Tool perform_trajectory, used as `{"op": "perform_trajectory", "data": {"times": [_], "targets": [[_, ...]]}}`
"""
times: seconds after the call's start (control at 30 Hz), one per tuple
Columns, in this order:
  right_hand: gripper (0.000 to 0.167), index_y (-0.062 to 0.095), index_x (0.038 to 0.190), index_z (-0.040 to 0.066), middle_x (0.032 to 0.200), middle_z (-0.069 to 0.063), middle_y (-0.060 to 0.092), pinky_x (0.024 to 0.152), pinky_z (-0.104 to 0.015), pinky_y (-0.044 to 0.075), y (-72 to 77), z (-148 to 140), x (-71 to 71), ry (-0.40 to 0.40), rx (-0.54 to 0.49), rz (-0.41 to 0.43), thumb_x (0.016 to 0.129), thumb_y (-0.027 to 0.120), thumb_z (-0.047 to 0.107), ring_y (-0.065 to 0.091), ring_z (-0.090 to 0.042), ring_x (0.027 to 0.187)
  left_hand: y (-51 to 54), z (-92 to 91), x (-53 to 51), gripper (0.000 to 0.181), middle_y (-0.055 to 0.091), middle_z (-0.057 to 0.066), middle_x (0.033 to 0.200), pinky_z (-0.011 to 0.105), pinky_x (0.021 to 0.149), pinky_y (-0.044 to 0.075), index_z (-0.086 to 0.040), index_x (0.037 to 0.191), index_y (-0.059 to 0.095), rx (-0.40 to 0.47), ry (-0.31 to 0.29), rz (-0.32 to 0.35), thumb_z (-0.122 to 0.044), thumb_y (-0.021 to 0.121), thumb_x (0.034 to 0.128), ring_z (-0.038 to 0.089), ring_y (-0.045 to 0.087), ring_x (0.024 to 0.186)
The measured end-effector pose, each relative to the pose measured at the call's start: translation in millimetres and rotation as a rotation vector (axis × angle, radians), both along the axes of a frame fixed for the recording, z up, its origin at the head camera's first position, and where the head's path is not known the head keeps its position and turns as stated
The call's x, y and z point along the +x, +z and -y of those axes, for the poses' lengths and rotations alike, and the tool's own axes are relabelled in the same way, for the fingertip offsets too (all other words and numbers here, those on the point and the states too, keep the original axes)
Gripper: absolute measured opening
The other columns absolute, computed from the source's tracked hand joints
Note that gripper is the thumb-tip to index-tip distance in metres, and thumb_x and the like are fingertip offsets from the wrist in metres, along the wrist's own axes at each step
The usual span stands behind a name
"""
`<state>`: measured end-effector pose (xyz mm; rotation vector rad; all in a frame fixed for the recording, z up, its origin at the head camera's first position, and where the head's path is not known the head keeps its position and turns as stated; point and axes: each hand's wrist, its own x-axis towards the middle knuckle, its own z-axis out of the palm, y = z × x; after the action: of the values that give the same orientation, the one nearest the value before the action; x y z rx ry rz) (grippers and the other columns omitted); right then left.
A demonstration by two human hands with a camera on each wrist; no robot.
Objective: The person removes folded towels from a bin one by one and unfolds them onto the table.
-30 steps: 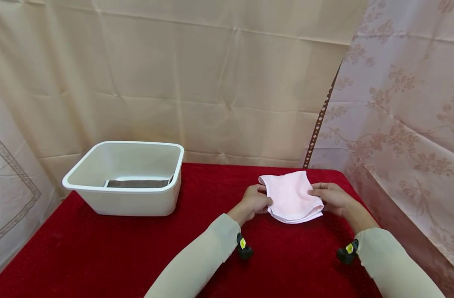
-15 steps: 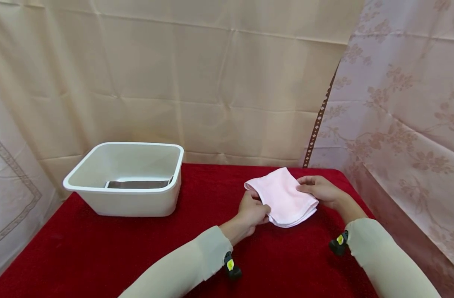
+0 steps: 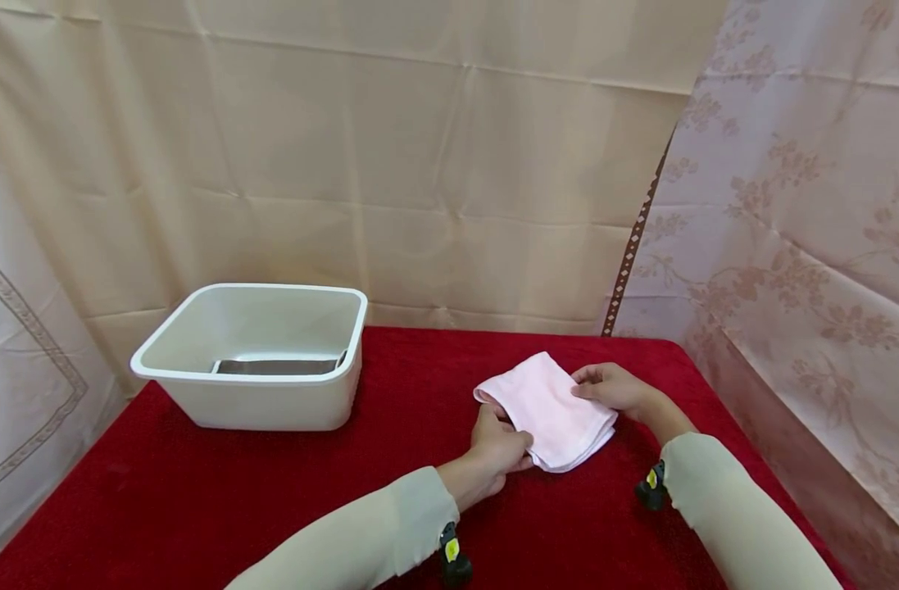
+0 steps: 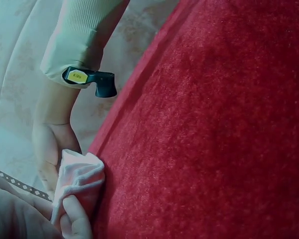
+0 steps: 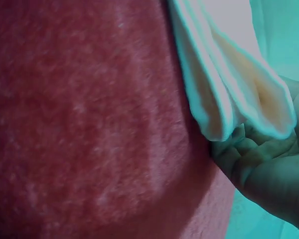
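Pink cloth (image 3: 552, 416) shifted leftward | left hand (image 3: 495, 447), right hand (image 3: 617, 388) gripping

pink cloth (image 3: 552, 414): 1 | basin (image 3: 250, 407): 1 | table (image 3: 161, 508): 1 | sleeves (image 3: 368, 528): 2 | wrist devices (image 3: 453, 553): 2

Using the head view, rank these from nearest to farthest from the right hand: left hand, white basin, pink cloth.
1. Pink cloth: held by the right hand.
2. Left hand: at the cloth's left side.
3. White basin: farther left, on the red cover.
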<state>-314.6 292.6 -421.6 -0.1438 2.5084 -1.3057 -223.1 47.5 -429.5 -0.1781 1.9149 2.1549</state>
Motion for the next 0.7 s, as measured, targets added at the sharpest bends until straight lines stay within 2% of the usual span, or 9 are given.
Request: {"op": "perform_trajectory", "data": {"times": [0.2, 0.3, 0.47, 0.57, 0.7], "targets": [[0.029, 0.063, 0.121, -0.008, 0.101, -0.012, 0.065, 0.075, -0.03, 0.048, -4.1, 0, 1.2, -0.016, 0.059, -0.026, 0.097, 0.066, 0.009, 0.057, -0.021, 0.09, -1.6, 2.8, 0.1, 0.042, 0.056, 0.013, 0.089, 0.033, 0.057, 0.06, -0.001, 0.116, 0.042, 0.018, -0.004, 0.042, 0.015, 0.057, 0.0803, 0.02, 0.065, 0.068], [0.029, 0.063, 0.119, -0.009, 0.102, -0.014, 0.065, 0.076, -0.03, 0.048, -4.5, -1, 2.0, -0.008, 0.077, -0.05, 0.097, 0.066, 0.01, 0.057, -0.022, 0.091, -1.3, 6.1, -2.8, 0.041, 0.058, 0.013, 0.089, 0.034, 0.058, 0.06, 0.001, 0.12, 0.042, 0.016, 0.008, 0.056, 0.012, 0.056, 0.0824, 0.02, 0.066, 0.07], [0.028, 0.065, 0.118, -0.006, 0.103, -0.014, 0.067, 0.074, -0.029, 0.049, -3.2, -3, 5.7, -0.069, 0.09, -0.104, 0.096, 0.069, 0.012, 0.058, -0.021, 0.088, 4.4, 15.9, -10.5, 0.046, 0.055, 0.012, 0.094, 0.029, 0.049, 0.056, 0.002, 0.128, 0.041, -0.096, 0.085, 0.052, 0.001, 0.059, 0.0856, 0.018, 0.06, 0.067], [0.03, 0.062, 0.121, -0.007, 0.099, -0.013, 0.067, 0.068, -0.03, 0.052, 0.2, -6, 7.6, -0.098, 0.058, -0.122, 0.097, 0.067, 0.011, 0.059, -0.021, 0.083, 8.8, 22.1, -17.0, 0.047, 0.052, 0.013, 0.102, 0.025, 0.043, 0.053, 0.003, 0.128, 0.042, -0.151, 0.135, 0.022, 0.0, 0.06, 0.0849, 0.018, 0.057, 0.066], [0.033, 0.057, 0.125, -0.01, 0.093, -0.012, 0.065, 0.062, -0.031, 0.053, 5.2, -10, 10.9, -0.11, 0.025, -0.111, 0.1, 0.064, 0.011, 0.057, -0.019, 0.078, 12.3, 28.9, -29.7, 0.047, 0.053, 0.013, 0.107, 0.023, 0.041, 0.05, 0.003, 0.13, 0.044, -0.217, 0.17, -0.04, 0.0, 0.059, 0.0848, 0.016, 0.055, 0.063]]}}
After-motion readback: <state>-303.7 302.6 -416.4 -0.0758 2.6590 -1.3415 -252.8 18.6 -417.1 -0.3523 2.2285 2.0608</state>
